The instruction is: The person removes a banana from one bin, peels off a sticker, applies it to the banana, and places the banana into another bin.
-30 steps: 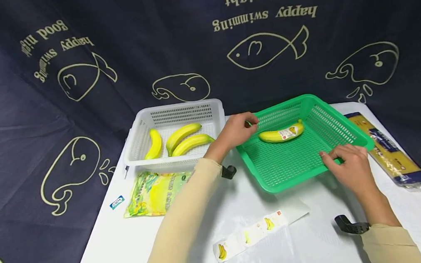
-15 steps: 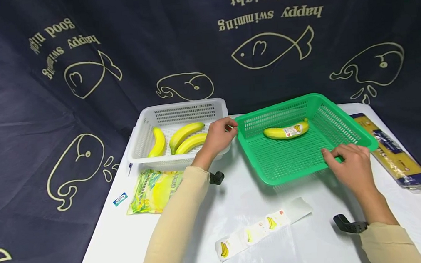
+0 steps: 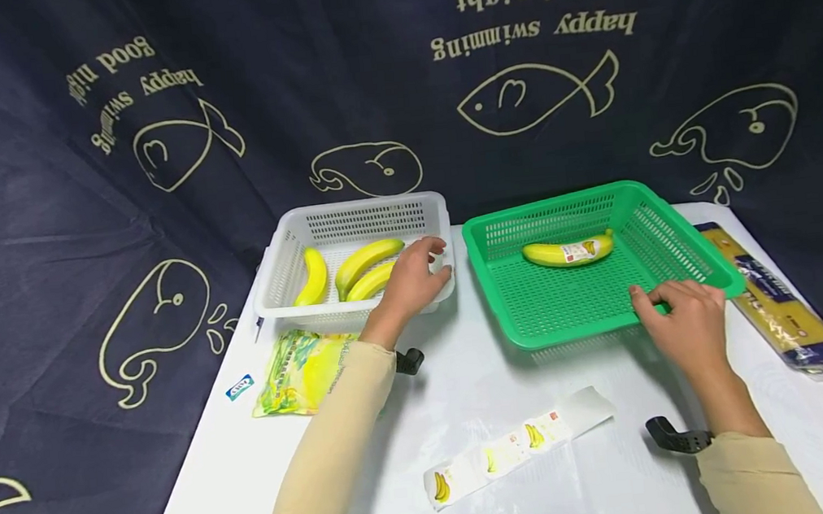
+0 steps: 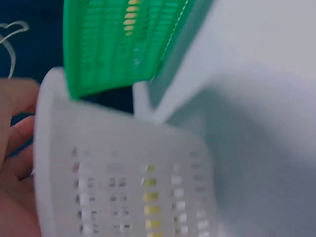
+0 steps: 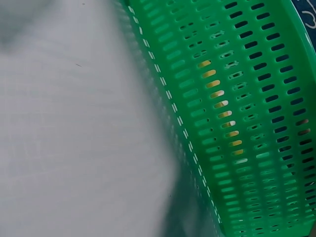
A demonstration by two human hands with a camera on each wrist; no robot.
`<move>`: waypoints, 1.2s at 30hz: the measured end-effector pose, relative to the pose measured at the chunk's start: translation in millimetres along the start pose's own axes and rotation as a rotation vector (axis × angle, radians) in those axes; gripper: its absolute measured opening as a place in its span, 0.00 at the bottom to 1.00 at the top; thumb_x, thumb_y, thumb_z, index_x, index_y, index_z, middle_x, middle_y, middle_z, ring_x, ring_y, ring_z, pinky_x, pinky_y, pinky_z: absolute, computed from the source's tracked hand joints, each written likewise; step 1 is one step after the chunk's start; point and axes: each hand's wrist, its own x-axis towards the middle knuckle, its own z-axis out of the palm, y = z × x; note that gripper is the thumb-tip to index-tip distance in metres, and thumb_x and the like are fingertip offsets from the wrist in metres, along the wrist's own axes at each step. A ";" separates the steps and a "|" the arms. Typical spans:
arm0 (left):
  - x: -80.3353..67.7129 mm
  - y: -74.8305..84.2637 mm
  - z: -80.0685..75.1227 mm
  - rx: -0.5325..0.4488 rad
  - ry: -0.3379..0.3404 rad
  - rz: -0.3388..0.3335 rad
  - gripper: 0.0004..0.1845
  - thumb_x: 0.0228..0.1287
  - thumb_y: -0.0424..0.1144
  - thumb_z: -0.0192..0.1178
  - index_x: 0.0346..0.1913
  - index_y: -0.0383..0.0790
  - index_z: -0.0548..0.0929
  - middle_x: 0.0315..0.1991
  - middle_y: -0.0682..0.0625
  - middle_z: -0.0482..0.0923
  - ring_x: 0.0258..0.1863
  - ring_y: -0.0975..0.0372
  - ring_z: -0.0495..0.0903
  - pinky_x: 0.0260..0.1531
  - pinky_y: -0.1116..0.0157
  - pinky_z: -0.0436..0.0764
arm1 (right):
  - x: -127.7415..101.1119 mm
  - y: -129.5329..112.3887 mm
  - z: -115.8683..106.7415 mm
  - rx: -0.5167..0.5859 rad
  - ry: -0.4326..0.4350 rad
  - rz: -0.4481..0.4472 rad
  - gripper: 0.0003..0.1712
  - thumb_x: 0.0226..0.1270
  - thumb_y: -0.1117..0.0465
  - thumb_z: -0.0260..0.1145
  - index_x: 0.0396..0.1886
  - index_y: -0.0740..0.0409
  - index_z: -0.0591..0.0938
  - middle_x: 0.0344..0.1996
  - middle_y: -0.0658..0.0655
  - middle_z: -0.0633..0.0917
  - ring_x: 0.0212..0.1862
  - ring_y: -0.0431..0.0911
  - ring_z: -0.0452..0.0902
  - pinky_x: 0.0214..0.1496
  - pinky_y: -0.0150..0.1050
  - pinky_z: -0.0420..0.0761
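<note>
My left hand [image 3: 416, 277] is over the right side of the white basket [image 3: 357, 305], its fingers loosely bent and nothing between them. Beneath and beside it in that basket lie several yellow bananas [image 3: 370, 254]. The left wrist view has the left hand [image 4: 17, 163] at the white basket's rim [image 4: 44, 143], apparently just inside. My right hand [image 3: 689, 322] grips the front rim of the green basket [image 3: 572, 329] near its right corner. One banana [image 3: 554, 254] with a label on it rests in the green basket. The right wrist view shows mostly the green basket's perforated wall [image 5: 232, 98].
A strip of banana stickers [image 3: 505, 453] lies at the front of the white table [image 3: 551, 506]. A yellow-green packet [image 3: 297, 377] sits before the white basket, with a small blue label [image 3: 239, 387] to its left. A brown-and-blue pack [image 3: 790, 305] lies right of the green basket.
My left hand has let go of the green basket's left rim and moved left over the white basket. The green basket's front left corner has shifted back slightly; the right hand stays on its rim.
</note>
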 end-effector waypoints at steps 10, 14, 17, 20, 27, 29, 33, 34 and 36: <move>-30.7 -33.7 -37.3 -0.163 0.090 -0.025 0.10 0.64 0.39 0.61 0.48 0.44 0.81 0.40 0.55 0.81 0.39 0.63 0.79 0.40 0.65 0.78 | -1.2 -1.2 0.6 0.000 -0.018 0.011 0.18 0.61 0.56 0.67 0.14 0.58 0.79 0.19 0.59 0.82 0.29 0.54 0.73 0.44 0.56 0.59; -40.8 -43.7 -44.5 -0.130 0.116 -0.016 0.08 0.64 0.38 0.61 0.45 0.45 0.82 0.38 0.56 0.81 0.37 0.65 0.79 0.39 0.65 0.79 | -1.9 -2.3 1.0 -0.003 -0.027 0.020 0.18 0.62 0.56 0.66 0.14 0.58 0.79 0.19 0.58 0.82 0.30 0.54 0.73 0.45 0.56 0.59; -48.2 -48.8 -49.2 -0.075 0.121 0.008 0.09 0.64 0.40 0.60 0.46 0.45 0.82 0.37 0.56 0.81 0.36 0.63 0.79 0.39 0.63 0.79 | -2.2 -2.3 1.1 -0.006 -0.026 0.018 0.19 0.62 0.56 0.66 0.13 0.58 0.79 0.19 0.59 0.82 0.30 0.55 0.73 0.44 0.57 0.59; -58.7 -53.4 -53.1 0.007 0.088 0.029 0.13 0.64 0.46 0.59 0.48 0.46 0.82 0.38 0.56 0.81 0.37 0.62 0.80 0.39 0.62 0.78 | -2.5 -1.7 1.0 -0.010 -0.023 0.013 0.19 0.62 0.56 0.66 0.13 0.58 0.79 0.19 0.59 0.82 0.30 0.55 0.74 0.44 0.57 0.59; -78.9 -64.7 -58.3 0.184 0.010 0.098 0.20 0.60 0.59 0.62 0.48 0.51 0.84 0.45 0.60 0.81 0.46 0.62 0.79 0.48 0.59 0.74 | -1.2 -0.1 -0.2 -0.014 -0.022 0.019 0.18 0.62 0.56 0.65 0.15 0.61 0.80 0.21 0.61 0.83 0.32 0.57 0.74 0.45 0.57 0.59; -79.2 -66.2 -58.0 0.193 0.007 0.116 0.19 0.58 0.59 0.64 0.46 0.53 0.85 0.46 0.60 0.81 0.48 0.62 0.78 0.50 0.60 0.73 | -0.8 0.6 -0.6 -0.015 -0.019 0.023 0.18 0.62 0.56 0.65 0.16 0.61 0.81 0.21 0.61 0.83 0.32 0.57 0.74 0.45 0.57 0.59; -79.5 -67.8 -57.0 0.194 0.019 0.123 0.16 0.57 0.57 0.66 0.44 0.54 0.85 0.46 0.60 0.81 0.48 0.62 0.78 0.50 0.59 0.73 | -0.3 2.5 0.9 -0.013 -0.011 0.019 0.18 0.62 0.56 0.65 0.15 0.60 0.81 0.19 0.60 0.83 0.31 0.56 0.74 0.45 0.57 0.59; -79.5 -68.4 -56.8 0.196 0.023 0.124 0.15 0.57 0.56 0.66 0.43 0.54 0.85 0.46 0.60 0.82 0.48 0.61 0.78 0.50 0.59 0.74 | 0.0 2.9 1.4 -0.012 -0.008 0.015 0.18 0.62 0.56 0.65 0.15 0.60 0.81 0.19 0.60 0.83 0.30 0.56 0.74 0.44 0.57 0.59; -78.7 -69.0 -57.0 0.199 0.031 0.125 0.15 0.57 0.56 0.66 0.43 0.54 0.85 0.45 0.60 0.82 0.48 0.61 0.79 0.49 0.59 0.74 | 0.5 3.3 2.6 -0.011 -0.005 0.014 0.18 0.62 0.56 0.65 0.15 0.60 0.81 0.19 0.60 0.83 0.30 0.56 0.74 0.44 0.57 0.59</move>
